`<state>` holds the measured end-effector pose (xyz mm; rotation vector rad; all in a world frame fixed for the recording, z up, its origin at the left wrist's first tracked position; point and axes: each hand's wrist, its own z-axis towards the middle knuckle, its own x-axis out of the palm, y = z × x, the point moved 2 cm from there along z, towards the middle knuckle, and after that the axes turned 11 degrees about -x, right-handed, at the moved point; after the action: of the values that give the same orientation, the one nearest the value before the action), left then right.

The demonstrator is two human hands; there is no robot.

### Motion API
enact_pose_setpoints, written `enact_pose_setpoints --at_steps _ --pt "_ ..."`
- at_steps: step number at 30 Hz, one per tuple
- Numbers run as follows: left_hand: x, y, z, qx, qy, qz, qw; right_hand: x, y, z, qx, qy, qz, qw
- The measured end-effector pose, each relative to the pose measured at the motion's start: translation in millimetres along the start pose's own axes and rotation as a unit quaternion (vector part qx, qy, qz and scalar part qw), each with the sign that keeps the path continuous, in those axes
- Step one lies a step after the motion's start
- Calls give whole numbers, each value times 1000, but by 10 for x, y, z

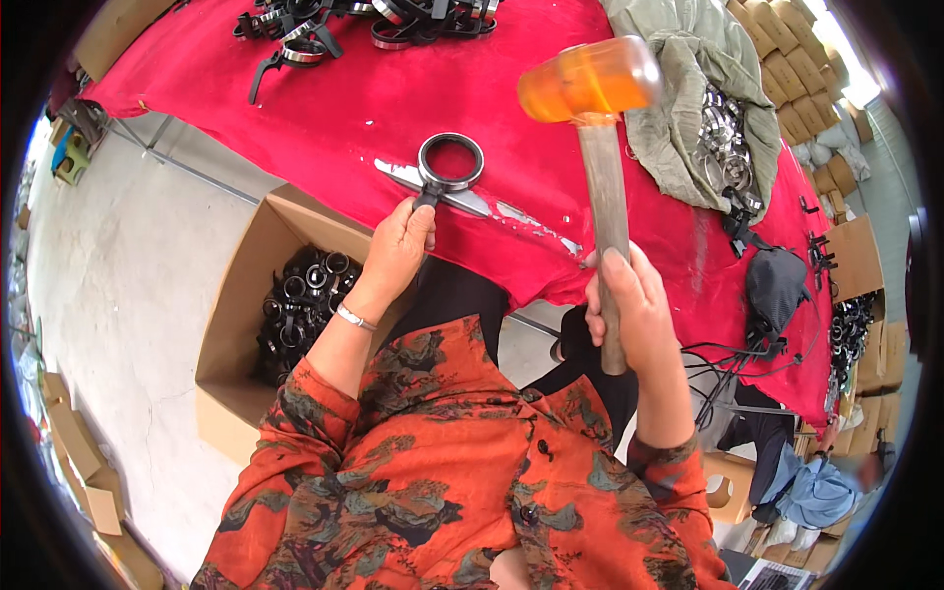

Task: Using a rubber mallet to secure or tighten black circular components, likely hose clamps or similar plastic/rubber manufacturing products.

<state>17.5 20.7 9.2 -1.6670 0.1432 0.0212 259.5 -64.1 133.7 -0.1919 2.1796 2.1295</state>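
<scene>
My left hand [401, 246] is closed on the black handle of a ringed part [424, 158], a round black and silver ring with an open middle. The ring rests over the red cloth, at a worn whitish patch [462, 202]. In my right hand [634, 295] is a mallet [603, 167], gripped by its wooden handle low down. Its translucent orange head [590, 81] is raised above the cloth, up and to the right of the ring, apart from it.
The red-covered table [531, 197] carries a pile of similar ringed parts [305, 44] at the far side. An olive sack [678, 147] with metal rings lies at the right, near a black pouch [777, 285] and cables. A cardboard box [236, 305] of black parts stands left, below the table.
</scene>
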Motion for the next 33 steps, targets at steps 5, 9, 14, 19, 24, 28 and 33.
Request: enact_pose_setpoints --at_steps 5,9,14,19,24,28,33 --pt "76 28 41 7 19 -9 1000 233 -507 -202 28 45 -71 996" --pt "6 47 22 6 9 3 1000 127 -193 -272 62 5 -29 998" --pt "50 -37 4 -21 3 0 1000 207 -310 -220 -95 22 -291 952" --pt "29 -57 47 22 -10 36 999 220 -116 48 -60 56 -254 964" --pt "-7 80 26 20 -33 26 999 566 425 64 -204 54 -249 945" --pt "5 -30 38 -5 -21 45 999 564 44 597 -127 101 -387 908" --pt "-502 -20 -310 -14 25 80 996 327 184 642 40 46 -146 987"
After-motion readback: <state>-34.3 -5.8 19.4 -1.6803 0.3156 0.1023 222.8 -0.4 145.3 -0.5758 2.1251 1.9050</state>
